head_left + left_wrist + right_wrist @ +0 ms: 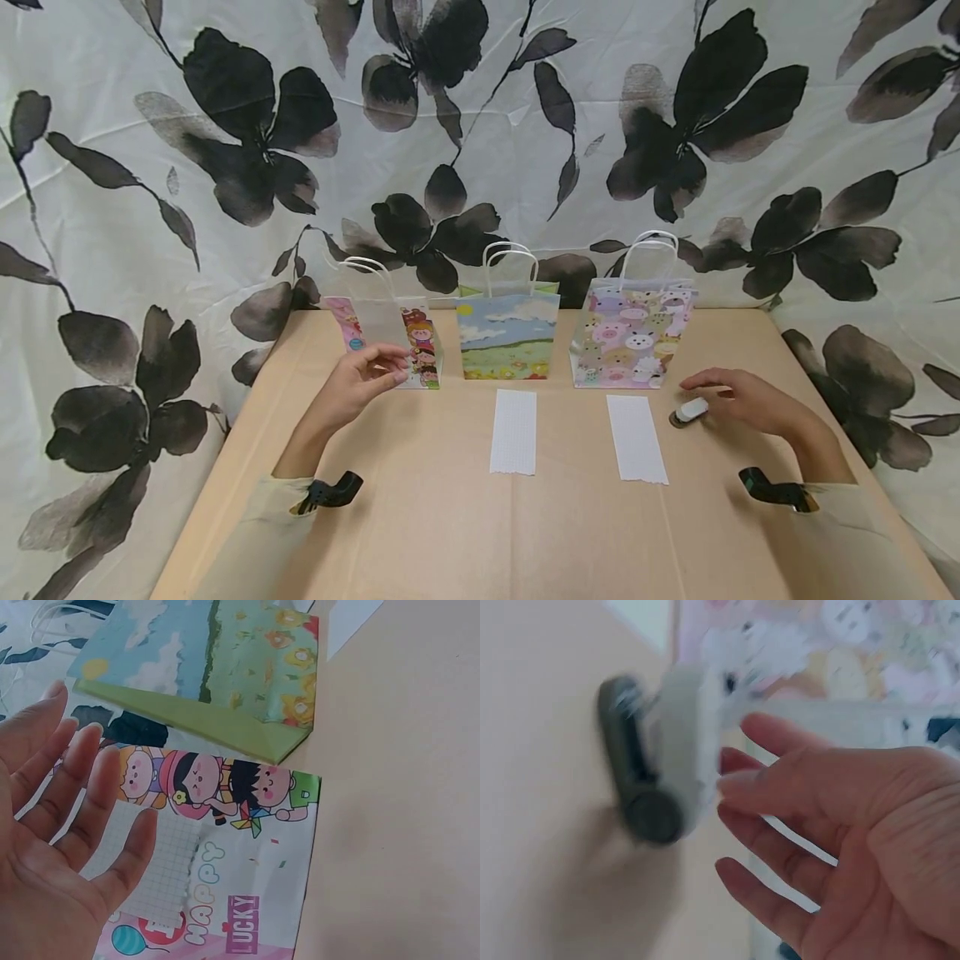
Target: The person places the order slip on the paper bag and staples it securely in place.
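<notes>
My left hand is in front of the left paper gift bag, its fingers loosely bent with nothing gripped. A gridded paper slip lies against that bag's printed front, partly behind the fingers. On the right, my right hand is beside a small grey and white stapler. The right wrist view shows the stapler blurred, with the fingertips close to its white side; whether they touch it I cannot tell. The fingers are loosely bent and not wrapped round it.
A landscape-print gift bag stands in the middle and an animal-print gift bag to its right. Two paper slips, one gridded and one white, lie before them on the table. Floral cloth hangs behind.
</notes>
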Demonstrator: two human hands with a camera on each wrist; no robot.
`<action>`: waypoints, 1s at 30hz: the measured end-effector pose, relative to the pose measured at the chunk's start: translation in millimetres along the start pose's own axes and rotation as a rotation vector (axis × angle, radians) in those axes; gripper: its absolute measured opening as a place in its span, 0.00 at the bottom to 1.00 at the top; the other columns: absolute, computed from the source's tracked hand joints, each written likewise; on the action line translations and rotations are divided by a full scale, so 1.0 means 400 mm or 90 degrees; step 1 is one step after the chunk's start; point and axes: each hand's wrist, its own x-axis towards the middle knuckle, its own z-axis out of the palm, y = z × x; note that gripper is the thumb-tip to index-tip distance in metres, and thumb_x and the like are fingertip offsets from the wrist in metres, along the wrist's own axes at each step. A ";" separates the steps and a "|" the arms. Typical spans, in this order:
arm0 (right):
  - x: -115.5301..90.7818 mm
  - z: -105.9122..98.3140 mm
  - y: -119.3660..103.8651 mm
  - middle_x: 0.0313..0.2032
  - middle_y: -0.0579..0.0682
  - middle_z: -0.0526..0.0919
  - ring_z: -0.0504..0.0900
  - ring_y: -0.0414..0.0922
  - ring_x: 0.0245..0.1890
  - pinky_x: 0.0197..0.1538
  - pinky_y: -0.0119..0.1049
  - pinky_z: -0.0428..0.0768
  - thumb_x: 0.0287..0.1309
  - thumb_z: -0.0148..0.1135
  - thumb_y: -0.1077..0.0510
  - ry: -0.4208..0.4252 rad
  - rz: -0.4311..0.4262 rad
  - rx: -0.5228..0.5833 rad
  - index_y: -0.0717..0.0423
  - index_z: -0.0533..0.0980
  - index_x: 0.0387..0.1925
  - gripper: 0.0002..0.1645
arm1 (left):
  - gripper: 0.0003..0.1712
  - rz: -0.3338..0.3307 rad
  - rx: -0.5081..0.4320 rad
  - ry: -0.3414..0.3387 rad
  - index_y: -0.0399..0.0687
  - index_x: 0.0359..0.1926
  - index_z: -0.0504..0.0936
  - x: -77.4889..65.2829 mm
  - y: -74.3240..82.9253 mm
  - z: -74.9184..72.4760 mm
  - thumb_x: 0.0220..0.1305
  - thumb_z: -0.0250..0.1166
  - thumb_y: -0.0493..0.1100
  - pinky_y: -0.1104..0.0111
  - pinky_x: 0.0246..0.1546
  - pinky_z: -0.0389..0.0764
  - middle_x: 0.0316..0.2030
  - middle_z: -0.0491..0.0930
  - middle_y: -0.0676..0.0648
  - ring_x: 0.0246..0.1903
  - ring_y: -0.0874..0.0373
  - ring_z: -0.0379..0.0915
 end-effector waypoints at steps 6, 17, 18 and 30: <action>0.002 -0.001 -0.095 0.62 0.58 0.79 0.73 0.62 0.63 0.62 0.66 0.72 0.71 0.61 0.58 0.040 0.000 -0.006 0.59 0.76 0.63 0.22 | 0.24 -0.019 -0.019 -0.033 0.33 0.61 0.76 -0.001 -0.012 0.015 0.67 0.69 0.36 0.70 0.43 0.81 0.49 0.78 0.31 0.45 0.53 0.78; 0.032 0.033 -0.234 0.57 0.45 0.82 0.76 0.31 0.56 0.60 0.37 0.76 0.70 0.63 0.54 0.125 -0.080 0.023 0.46 0.79 0.59 0.18 | 0.27 -0.014 -0.075 -0.079 0.38 0.66 0.73 0.010 -0.031 0.047 0.68 0.67 0.35 0.68 0.47 0.82 0.61 0.74 0.32 0.55 0.30 0.71; 0.035 0.035 -0.244 0.56 0.45 0.83 0.76 0.32 0.56 0.59 0.33 0.76 0.70 0.63 0.56 0.133 -0.095 0.031 0.47 0.79 0.59 0.18 | 0.27 -0.015 -0.076 -0.079 0.39 0.65 0.73 0.012 -0.034 0.051 0.68 0.67 0.35 0.67 0.48 0.82 0.61 0.74 0.33 0.55 0.29 0.71; 0.093 0.067 -0.340 0.53 0.49 0.84 0.82 0.43 0.54 0.55 0.25 0.77 0.66 0.66 0.64 0.213 -0.196 0.123 0.51 0.81 0.56 0.18 | 0.26 -0.025 -0.036 -0.080 0.49 0.63 0.77 0.031 -0.048 0.115 0.65 0.72 0.42 0.48 0.55 0.77 0.58 0.79 0.39 0.56 0.33 0.72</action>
